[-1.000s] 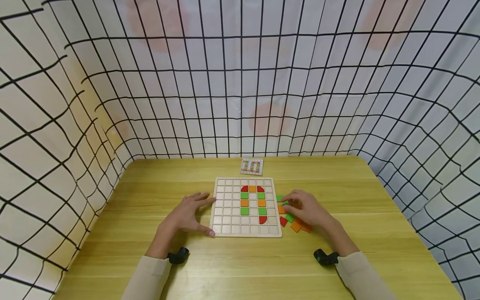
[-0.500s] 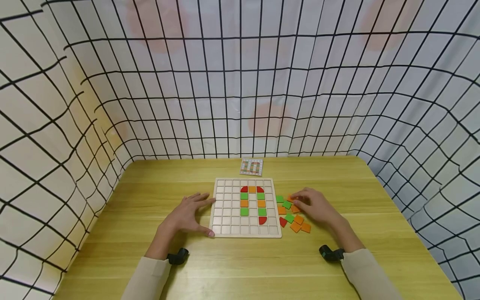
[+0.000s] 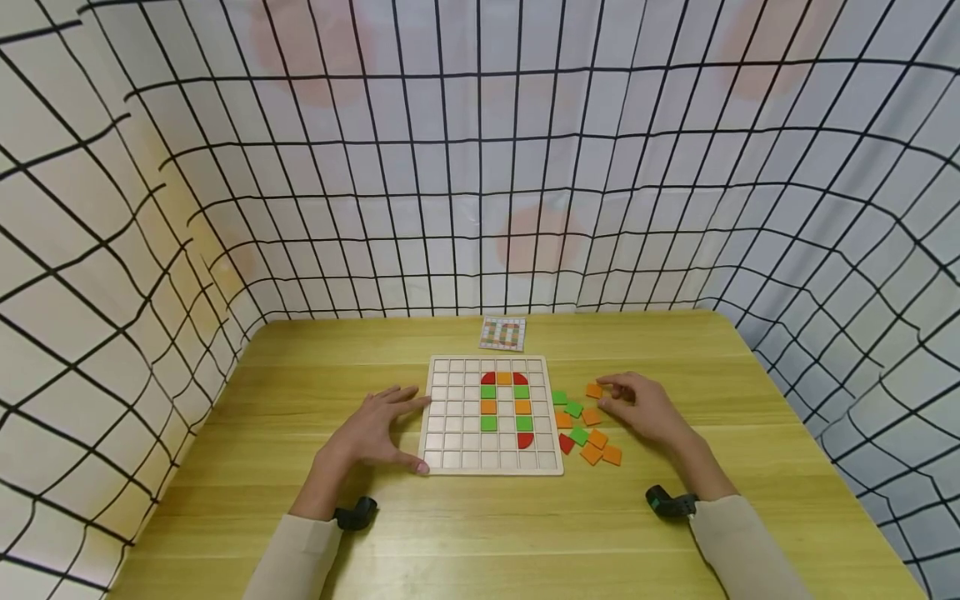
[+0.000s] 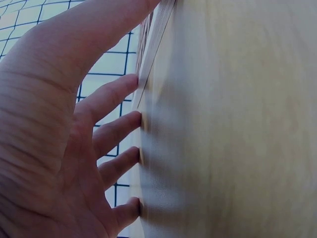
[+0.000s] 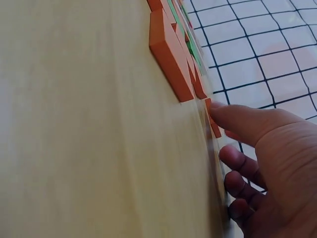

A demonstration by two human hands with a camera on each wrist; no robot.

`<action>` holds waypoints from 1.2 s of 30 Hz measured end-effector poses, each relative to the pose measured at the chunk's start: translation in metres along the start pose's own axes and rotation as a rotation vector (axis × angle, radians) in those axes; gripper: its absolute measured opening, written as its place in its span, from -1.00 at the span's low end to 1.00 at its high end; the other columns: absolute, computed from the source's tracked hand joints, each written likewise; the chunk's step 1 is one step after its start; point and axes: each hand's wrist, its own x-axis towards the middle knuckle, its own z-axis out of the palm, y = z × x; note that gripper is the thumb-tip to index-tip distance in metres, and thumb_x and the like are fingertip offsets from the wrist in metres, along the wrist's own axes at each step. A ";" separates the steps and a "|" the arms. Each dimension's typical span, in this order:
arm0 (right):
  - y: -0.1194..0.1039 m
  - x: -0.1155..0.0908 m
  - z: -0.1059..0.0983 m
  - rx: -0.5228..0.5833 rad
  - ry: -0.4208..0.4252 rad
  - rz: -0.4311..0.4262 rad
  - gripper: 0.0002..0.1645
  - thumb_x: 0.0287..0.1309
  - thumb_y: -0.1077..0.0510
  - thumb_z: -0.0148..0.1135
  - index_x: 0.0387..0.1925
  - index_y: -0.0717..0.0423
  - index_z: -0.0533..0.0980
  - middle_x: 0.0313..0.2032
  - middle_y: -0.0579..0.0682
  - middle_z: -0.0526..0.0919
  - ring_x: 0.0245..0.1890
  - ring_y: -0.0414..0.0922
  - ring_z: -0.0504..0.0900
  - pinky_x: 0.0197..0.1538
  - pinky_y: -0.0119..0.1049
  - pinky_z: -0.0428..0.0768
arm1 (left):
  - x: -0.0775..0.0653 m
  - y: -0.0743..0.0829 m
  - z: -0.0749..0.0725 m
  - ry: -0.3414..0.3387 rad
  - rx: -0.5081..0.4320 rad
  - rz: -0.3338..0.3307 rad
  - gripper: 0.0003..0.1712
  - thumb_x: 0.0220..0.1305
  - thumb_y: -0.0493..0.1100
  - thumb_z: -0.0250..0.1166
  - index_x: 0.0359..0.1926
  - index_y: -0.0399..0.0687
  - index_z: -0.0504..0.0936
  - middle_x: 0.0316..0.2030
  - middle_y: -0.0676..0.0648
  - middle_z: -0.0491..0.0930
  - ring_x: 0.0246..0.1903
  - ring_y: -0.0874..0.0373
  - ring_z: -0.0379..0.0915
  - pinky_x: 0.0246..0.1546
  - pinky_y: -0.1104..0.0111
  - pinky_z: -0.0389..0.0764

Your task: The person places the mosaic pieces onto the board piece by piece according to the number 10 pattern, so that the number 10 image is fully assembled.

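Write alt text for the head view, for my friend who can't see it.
A person's left-hand grip rests against a pale gridded board partly filled with red, green and orange pieces, while the right-hand grip touches an orange tile near loose pieces beside the board's right edge. Behind the board, a small pattern card lies on the wooden table.

No legible text, no readable numbers (small card (image 3: 503, 333) included)

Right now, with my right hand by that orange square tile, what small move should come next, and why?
Probably reach your right hand to the loose red tile beside the pale square gridded board: the right column there ends in a red quarter-round tile, while the cell under the left column's lowest green square tile looks bare.
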 end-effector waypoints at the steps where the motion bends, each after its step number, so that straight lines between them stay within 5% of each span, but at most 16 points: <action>1: 0.000 0.001 0.000 -0.006 -0.005 0.001 -0.49 0.36 -0.06 0.36 0.23 0.07 0.61 -0.20 -0.04 0.59 -0.20 -0.07 0.49 -0.06 -0.14 0.53 | 0.000 0.000 0.000 0.001 0.000 0.000 0.34 -0.33 0.61 0.55 0.52 0.24 0.38 0.56 -0.16 0.22 0.57 -0.32 0.02 0.48 -0.41 0.00; 25: -0.006 0.001 0.004 -0.037 0.002 0.002 -0.65 0.39 0.05 0.34 0.10 0.11 0.66 -0.22 -0.05 0.59 -0.25 -0.11 0.46 -0.13 -0.19 0.52 | 0.000 0.002 -0.001 -0.003 -0.013 -0.014 0.34 -0.33 0.59 0.57 0.52 0.23 0.38 0.56 -0.16 0.22 0.57 -0.31 0.00 0.49 -0.40 -0.01; 36: -0.030 0.001 0.006 -0.016 -0.013 -0.016 -0.62 0.38 0.00 0.34 0.12 0.06 0.66 -0.18 -0.06 0.62 -0.24 -0.10 0.45 -0.17 -0.27 0.50 | -0.001 0.006 -0.004 -0.005 -0.023 -0.018 0.32 -0.32 0.55 0.59 0.51 0.20 0.39 0.56 -0.17 0.23 0.57 -0.31 0.00 0.50 -0.39 -0.03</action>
